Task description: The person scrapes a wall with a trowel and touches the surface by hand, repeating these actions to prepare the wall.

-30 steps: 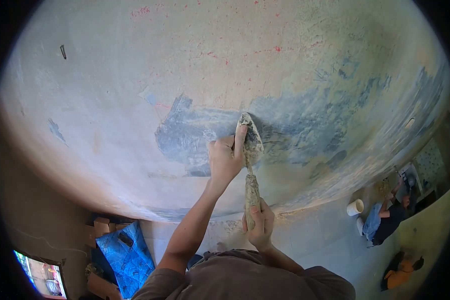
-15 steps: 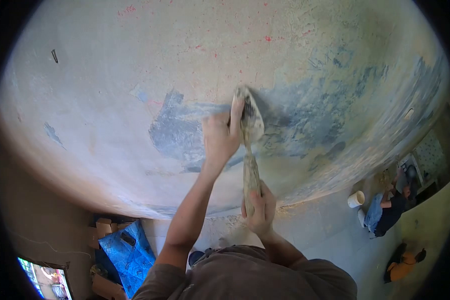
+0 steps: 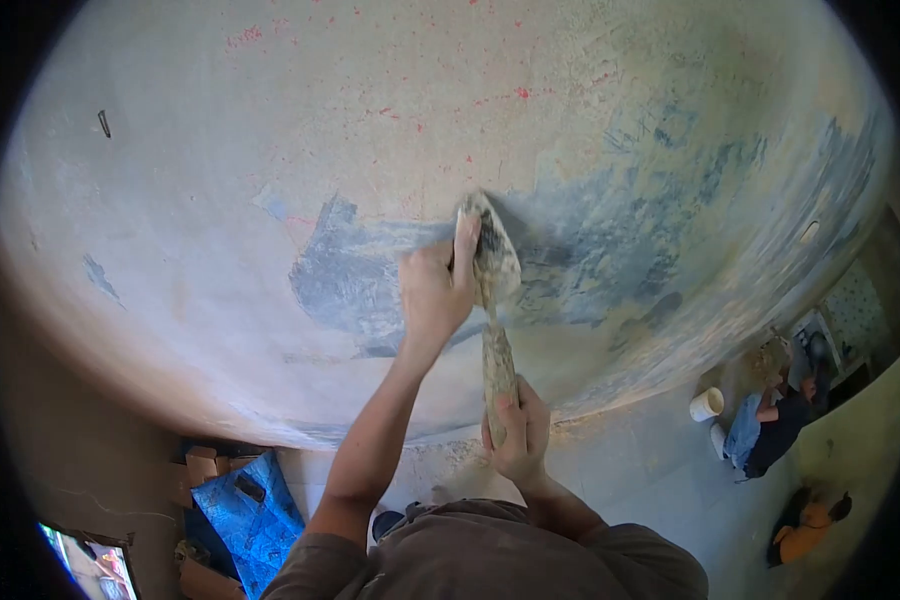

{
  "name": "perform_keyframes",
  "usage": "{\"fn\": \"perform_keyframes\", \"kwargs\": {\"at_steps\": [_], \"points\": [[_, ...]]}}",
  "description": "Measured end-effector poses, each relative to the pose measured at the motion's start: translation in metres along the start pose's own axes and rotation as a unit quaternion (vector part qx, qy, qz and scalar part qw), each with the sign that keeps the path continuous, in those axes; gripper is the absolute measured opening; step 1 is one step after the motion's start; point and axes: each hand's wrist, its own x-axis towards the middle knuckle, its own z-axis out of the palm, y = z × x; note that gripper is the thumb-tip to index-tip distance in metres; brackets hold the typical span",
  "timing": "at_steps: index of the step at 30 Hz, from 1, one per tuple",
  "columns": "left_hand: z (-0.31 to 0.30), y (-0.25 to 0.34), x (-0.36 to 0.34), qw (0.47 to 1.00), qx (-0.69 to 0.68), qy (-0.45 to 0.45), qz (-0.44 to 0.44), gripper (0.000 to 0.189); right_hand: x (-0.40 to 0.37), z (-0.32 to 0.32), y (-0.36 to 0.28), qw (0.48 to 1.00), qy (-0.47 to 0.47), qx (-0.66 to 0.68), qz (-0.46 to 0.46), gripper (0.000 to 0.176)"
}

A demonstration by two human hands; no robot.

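A pointing trowel (image 3: 500, 258) crusted with plaster is upright against the wall, its tip upward. My right hand (image 3: 520, 430) is wrapped round the lower end of its wooden handle (image 3: 498, 365). Higher up, my left hand (image 3: 436, 290) grips the blade's left edge, one finger stretched along the blade face and the others curled. Around the blade the wall (image 3: 390, 150) shows a dark grey patch (image 3: 345, 270) on the left and a rougher grey-blue area (image 3: 610, 235) on the right. The blade's wall-facing side is hidden.
Lower left, a blue sheet (image 3: 252, 520) lies by cardboard boxes (image 3: 205, 465), near a bright window-like opening (image 3: 90, 565). At right are a white bucket (image 3: 707, 404), a person in dark top and jeans (image 3: 770, 430) and another in orange (image 3: 802, 535). A nail (image 3: 104, 124) sticks out upper left.
The trowel and both hands keep nearly the same pose, with the blade slightly lower in view. The wall marks also shift a little down and left, as the camera has tilted slightly.
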Motion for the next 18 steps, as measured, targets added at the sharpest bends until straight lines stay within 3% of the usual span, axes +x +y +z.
{"fn": "perform_keyframes", "kwargs": {"at_steps": [1,4,7,11,14,18], "points": [[-0.002,0.006,0.008,0.999,0.024,0.005,0.025,0.059,0.007,0.001,-0.003,1.0,0.0,0.004,-0.013,0.041],[-0.005,0.015,0.012,0.999,0.031,0.002,-0.013,0.059,0.004,0.0,-0.009,1.0,-0.001,0.006,-0.015,0.04],[0.002,-0.009,-0.01,0.999,0.049,0.002,0.002,0.061,-0.011,-0.001,0.001,1.0,0.011,-0.002,-0.004,0.04],[0.002,-0.014,-0.023,0.997,0.049,-0.03,-0.053,0.062,-0.012,-0.003,0.01,1.0,0.008,-0.013,-0.006,0.035],[0.0,-0.004,-0.002,0.999,0.047,-0.007,0.012,0.062,-0.011,0.003,-0.006,1.0,0.0,-0.015,-0.003,0.036],[-0.003,0.0,-0.006,0.998,0.024,-0.029,-0.049,0.063,-0.01,0.003,-0.001,1.0,0.013,-0.005,-0.015,0.035]]}}
